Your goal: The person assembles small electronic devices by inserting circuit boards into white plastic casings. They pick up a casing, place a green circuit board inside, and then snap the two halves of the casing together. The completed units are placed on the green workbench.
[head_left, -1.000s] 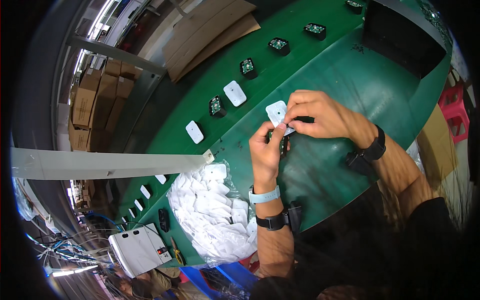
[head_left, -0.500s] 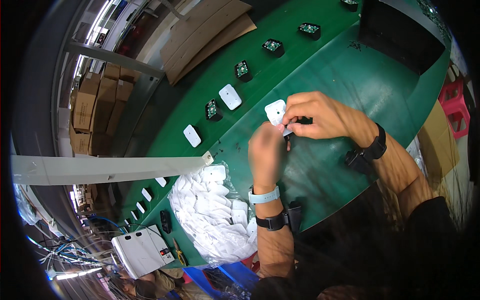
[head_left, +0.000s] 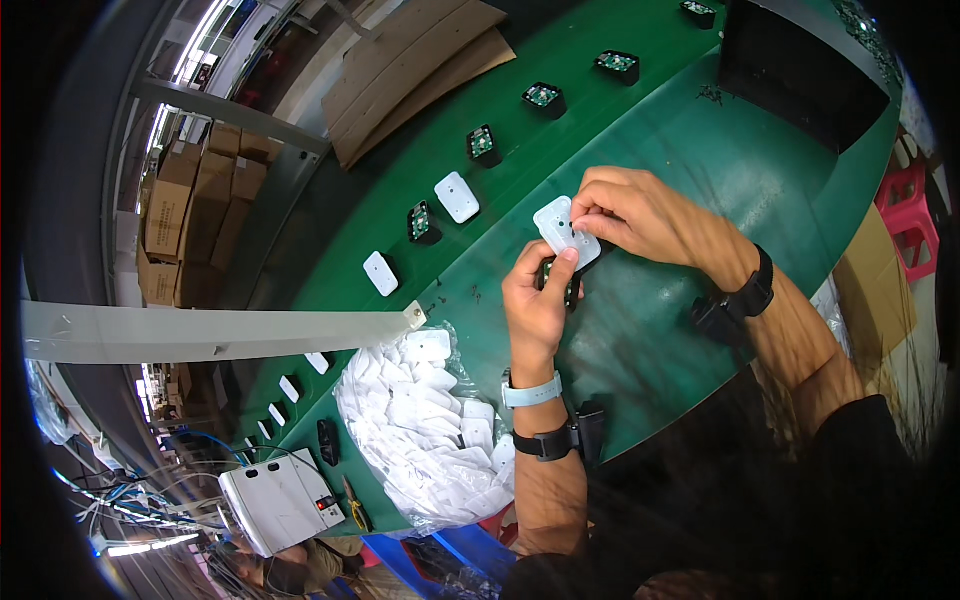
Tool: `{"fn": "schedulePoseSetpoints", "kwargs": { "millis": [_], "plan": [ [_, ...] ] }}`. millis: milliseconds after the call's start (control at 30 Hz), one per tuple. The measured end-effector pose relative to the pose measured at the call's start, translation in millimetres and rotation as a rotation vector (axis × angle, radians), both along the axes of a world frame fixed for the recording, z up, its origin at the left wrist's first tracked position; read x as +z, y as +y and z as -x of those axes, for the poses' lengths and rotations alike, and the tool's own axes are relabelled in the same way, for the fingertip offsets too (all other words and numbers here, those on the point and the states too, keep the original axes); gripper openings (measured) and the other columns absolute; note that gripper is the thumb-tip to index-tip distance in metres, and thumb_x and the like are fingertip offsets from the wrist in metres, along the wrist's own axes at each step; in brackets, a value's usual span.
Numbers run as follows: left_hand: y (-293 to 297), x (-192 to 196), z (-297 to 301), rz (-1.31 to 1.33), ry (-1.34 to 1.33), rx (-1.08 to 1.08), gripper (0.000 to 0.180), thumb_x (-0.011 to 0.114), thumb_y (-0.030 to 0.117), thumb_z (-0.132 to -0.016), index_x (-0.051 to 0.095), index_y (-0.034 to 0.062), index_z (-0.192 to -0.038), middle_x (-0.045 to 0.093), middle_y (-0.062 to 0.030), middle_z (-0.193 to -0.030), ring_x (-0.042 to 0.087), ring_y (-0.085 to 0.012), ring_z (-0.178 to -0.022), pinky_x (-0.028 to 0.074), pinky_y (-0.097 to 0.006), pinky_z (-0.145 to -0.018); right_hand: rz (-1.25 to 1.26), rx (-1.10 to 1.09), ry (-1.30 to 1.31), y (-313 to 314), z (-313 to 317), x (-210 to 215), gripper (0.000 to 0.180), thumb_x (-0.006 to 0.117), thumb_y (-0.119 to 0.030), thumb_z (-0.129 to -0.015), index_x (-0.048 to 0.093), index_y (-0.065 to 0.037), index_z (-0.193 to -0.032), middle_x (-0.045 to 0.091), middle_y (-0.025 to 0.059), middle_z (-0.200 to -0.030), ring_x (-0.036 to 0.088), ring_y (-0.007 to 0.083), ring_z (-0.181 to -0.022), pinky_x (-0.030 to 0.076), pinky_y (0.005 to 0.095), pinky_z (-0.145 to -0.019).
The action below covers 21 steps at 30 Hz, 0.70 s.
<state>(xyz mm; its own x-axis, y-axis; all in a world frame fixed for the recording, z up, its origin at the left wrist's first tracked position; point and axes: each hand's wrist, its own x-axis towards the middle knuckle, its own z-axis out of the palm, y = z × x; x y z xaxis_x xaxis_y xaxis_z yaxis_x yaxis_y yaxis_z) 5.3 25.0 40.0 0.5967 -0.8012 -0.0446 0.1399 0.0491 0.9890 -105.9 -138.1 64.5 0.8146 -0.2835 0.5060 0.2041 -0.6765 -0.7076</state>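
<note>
My left hand is closed round a black housing with a green circuit board inside, its thumb pressing the lower end of a white plastic cover. The cover has small holes and lies tilted over the fingers. My right hand is closed in a pinch against the cover's right edge. A tiny dark spot shows at those fingertips, too small to name. Both hands are above the green table.
Beyond my hands, a green belt carries black housings and white covers in a row. A clear bag of white covers lies left. Small dark pieces lie near a black bin. A pale bar juts in from the left.
My left thumb has come up onto the white cover, and the circuit board shows under it. The right hand has risen slightly with the cover. The belt pieces have slid slightly leftward.
</note>
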Motion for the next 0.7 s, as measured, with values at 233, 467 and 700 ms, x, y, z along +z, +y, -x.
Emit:
{"fn": "schedulePoseSetpoints", "kwargs": {
  "millis": [233,467,700],
  "plan": [
    [-2,3,3,-0.014,-0.160,-0.006,0.010,0.065,0.004,-0.093,0.066,-0.0035,-0.100,0.063,-0.0039,-0.091,0.056,-0.0075,-0.066,0.046,-0.023,-0.055,0.149,-0.009,-0.063,0,1,3,0.011,0.068,-0.009,-0.086,0.061,0.000,-0.088,0.058,0.0107,-0.083,0.059,0.0305,-0.076,0.049,0.0393,-0.068],
    [-1,-6,0,-0.066,-0.458,-0.012,0.013,0.068,0.004,-0.091,0.066,-0.0054,-0.100,0.060,-0.0043,-0.096,0.055,-0.0074,-0.065,0.044,-0.022,-0.055,0.264,0.003,-0.046,-1,1,1,0.010,0.067,-0.007,-0.086,0.061,-0.001,-0.087,0.057,0.0098,-0.084,0.058,0.0297,-0.081,0.049,0.0391,-0.071],
    [1,5,1,-0.080,-0.426,-0.052,0.013,0.068,0.005,-0.091,0.066,-0.0052,-0.099,0.060,-0.0039,-0.095,0.056,-0.0083,-0.067,0.045,-0.022,-0.056,-0.093,0.017,-0.003,0,3,13,0.020,0.070,-0.004,-0.083,0.062,0.001,-0.101,0.063,0.0078,-0.090,0.063,0.0217,-0.088,0.052,0.0333,-0.070]
  ]
}}
